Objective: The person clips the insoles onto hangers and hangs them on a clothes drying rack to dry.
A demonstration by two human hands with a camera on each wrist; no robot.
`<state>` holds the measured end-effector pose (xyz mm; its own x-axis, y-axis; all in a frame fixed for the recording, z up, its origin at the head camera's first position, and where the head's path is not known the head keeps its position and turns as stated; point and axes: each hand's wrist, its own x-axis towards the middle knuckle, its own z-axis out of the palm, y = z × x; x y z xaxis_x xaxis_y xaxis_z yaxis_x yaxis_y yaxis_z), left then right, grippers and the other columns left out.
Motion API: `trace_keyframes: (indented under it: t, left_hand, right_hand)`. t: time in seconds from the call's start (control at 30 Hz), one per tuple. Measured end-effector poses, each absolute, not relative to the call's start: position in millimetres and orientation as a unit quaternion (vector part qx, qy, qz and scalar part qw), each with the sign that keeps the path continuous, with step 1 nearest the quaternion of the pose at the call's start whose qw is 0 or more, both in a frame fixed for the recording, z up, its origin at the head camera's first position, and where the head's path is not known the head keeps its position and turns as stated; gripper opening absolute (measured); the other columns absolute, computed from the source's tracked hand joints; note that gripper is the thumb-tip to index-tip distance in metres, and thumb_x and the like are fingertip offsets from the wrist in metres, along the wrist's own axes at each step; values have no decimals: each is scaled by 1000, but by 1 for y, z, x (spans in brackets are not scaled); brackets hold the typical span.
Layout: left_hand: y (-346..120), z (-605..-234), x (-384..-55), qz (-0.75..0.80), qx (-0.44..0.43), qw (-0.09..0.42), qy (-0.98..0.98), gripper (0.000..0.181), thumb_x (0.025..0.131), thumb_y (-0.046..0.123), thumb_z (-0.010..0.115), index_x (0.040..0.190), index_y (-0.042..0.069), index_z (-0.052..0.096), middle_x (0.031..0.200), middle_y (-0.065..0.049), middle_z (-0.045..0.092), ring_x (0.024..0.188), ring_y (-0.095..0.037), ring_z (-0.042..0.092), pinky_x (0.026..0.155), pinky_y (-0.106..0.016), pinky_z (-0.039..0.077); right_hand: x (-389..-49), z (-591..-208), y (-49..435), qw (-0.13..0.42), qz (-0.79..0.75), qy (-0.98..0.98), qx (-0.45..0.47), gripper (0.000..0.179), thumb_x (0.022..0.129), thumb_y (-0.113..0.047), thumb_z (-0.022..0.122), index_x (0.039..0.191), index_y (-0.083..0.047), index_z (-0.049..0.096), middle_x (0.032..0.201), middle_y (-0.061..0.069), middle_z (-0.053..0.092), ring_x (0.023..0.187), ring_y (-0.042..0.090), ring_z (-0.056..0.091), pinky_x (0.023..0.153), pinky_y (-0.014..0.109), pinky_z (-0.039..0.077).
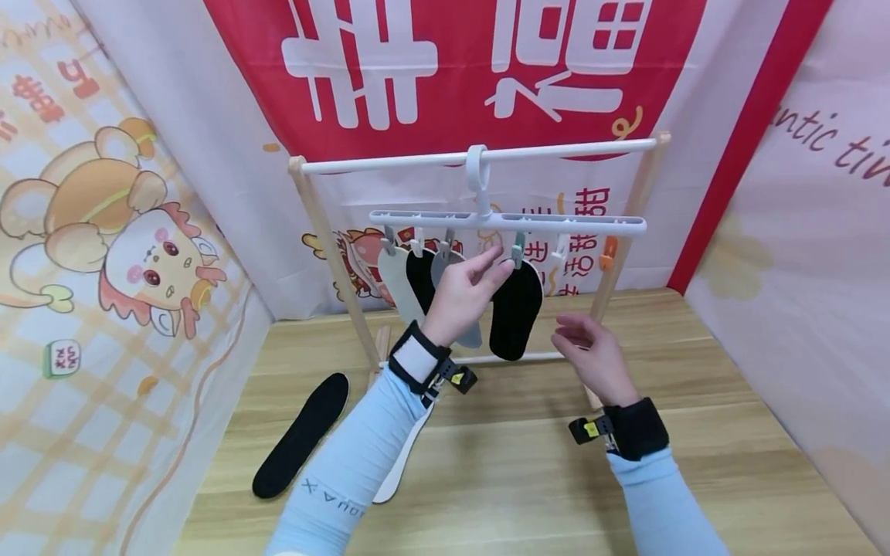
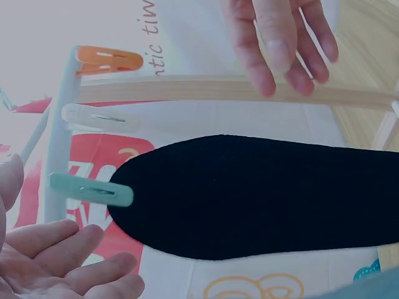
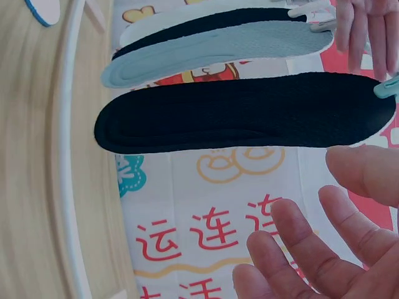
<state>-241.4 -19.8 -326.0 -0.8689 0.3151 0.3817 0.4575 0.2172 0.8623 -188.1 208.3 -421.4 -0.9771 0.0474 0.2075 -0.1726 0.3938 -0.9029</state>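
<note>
A black insole (image 1: 516,318) hangs from the green clip (image 1: 518,251) on a white clip hanger (image 1: 563,225). My left hand (image 1: 460,300) is beside that clip; in the left wrist view its fingers (image 2: 68,261) are spread, apart from the clip. To the right of the black insole hovers my right hand (image 1: 596,357), holding nothing, fingers loosely bent. Left of it hang a grey insole (image 3: 218,53), another black insole (image 3: 212,26) and a pale insole (image 1: 396,282), each by its own clip. In the head view my left hand partly hides them.
The hanger hooks over the white top bar (image 1: 556,150) of a wooden rack (image 1: 327,239). A white clip (image 1: 559,247) and an orange clip (image 1: 608,253) hang at the right. On the wooden table lie a black insole (image 1: 302,436) and a white insole (image 1: 403,459), partly behind my left forearm.
</note>
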Motion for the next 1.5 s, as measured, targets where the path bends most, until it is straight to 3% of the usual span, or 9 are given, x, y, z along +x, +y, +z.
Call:
trace_keyframes:
  t: [0.23, 0.4, 0.53, 0.67, 0.77, 0.9, 1.1, 1.27, 1.5]
  left_hand:
    - [-51, -352, -224, -579, -231, 59, -779, 57, 97, 45, 61, 140, 8, 55, 139, -4, 58, 121, -12, 57, 98, -25, 47]
    - [-87, -381, -211, -581, -210, 78, -782, 48, 98, 34, 63, 134, 1, 60, 129, -12, 64, 114, -18, 63, 94, -28, 50]
    - [-118, -410, -204, -579, -169, 83, -793, 41, 98, 26, 64, 129, -1, 63, 125, -14, 66, 110, -23, 65, 92, -32, 52]
    - [-148, -438, -195, -559, -110, 64, -819, 40, 98, 29, 64, 129, 2, 64, 124, -11, 67, 109, -23, 64, 93, -36, 52]
    - [-167, -459, -188, -531, -73, 56, -843, 38, 98, 29, 64, 127, 4, 66, 121, -10, 68, 107, -22, 66, 91, -38, 53]
    - [-185, -487, -183, -502, -48, 49, -862, 33, 97, 19, 67, 123, -1, 67, 116, -16, 69, 100, -28, 68, 84, -40, 56]
    - [-196, -517, -177, -445, -19, 17, -895, 38, 94, 18, 70, 126, -3, 65, 115, -21, 69, 94, -30, 69, 76, -39, 57]
    - [-194, -528, -176, -413, -18, 11, -911, 46, 91, 18, 74, 127, -6, 62, 116, -25, 67, 96, -35, 69, 77, -43, 57]
    - [-192, -546, -177, -330, -17, 26, -944, 47, 81, 19, 82, 119, -5, 67, 100, -20, 67, 86, -30, 63, 73, -46, 52]
  right_hand:
    - [-170, -431, 214, 105, 540, -834, 31, 38, 98, -20, 64, 129, 1, 58, 118, 19, 64, 107, 26, 59, 84, 15, 46]
    - [-155, -439, 223, 95, 521, -848, 28, 39, 100, -23, 62, 130, 2, 57, 119, 19, 63, 108, 27, 58, 84, 14, 45]
    - [-145, -445, 229, 93, 502, -860, 21, 38, 100, -24, 61, 129, 1, 58, 118, 16, 63, 106, 24, 57, 83, 12, 45]
    - [-136, -452, 233, 102, 489, -866, 21, 35, 99, -23, 62, 126, -1, 60, 115, 15, 65, 102, 19, 59, 81, 12, 46]
    - [-132, -456, 235, 99, 488, -867, 24, 34, 99, -22, 63, 125, 0, 61, 114, 16, 66, 102, 20, 60, 80, 13, 48]
    - [-126, -458, 235, 88, 481, -872, 14, 35, 100, -23, 62, 125, 0, 61, 114, 16, 65, 104, 25, 59, 80, 13, 47]
    - [-122, -464, 235, 88, 462, -883, 1, 34, 100, -23, 62, 125, 0, 61, 114, 16, 66, 105, 27, 60, 80, 14, 46]
    - [-118, -468, 235, 90, 449, -889, 2, 34, 100, -25, 61, 125, -1, 61, 114, 14, 66, 104, 25, 60, 80, 14, 47]
    - [-112, -469, 229, 98, 458, -883, 23, 28, 98, -14, 64, 121, 2, 63, 108, 13, 68, 98, 17, 61, 80, 16, 49]
